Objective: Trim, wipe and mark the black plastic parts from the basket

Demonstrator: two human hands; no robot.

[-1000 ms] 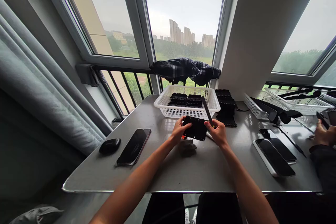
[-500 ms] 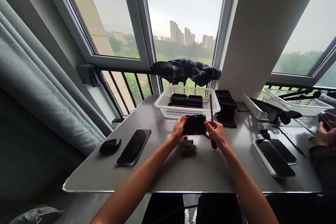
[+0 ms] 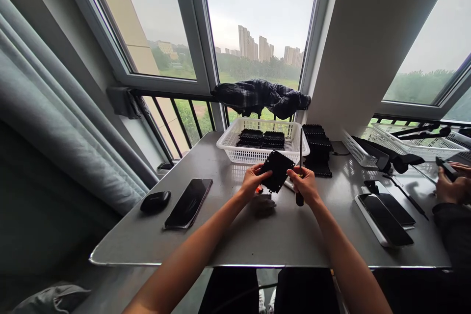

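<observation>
Over the table point(image 3: 294, 245), just on my side of the white basket point(image 3: 239, 156), I hold a black plate point(image 3: 278, 171) tilted, one corner pointing up. My left hand point(image 3: 252, 181) pinches it by the left edge, thumb across its face. My right hand point(image 3: 305, 185) is closed round a tool point(image 3: 300, 199), dark handle down and thin shaft upright, with its fingertips at the plate's right edge; whether they grip it, I cannot tell. Below the plate lie a grey bundle point(image 3: 264, 205) and a small red piece point(image 3: 259, 189). More black parts point(image 3: 273, 140) sit inside the basket, and a black stack point(image 3: 318, 157) stands just right of it. Well to my left lies a phone point(image 3: 188, 202).
</observation>
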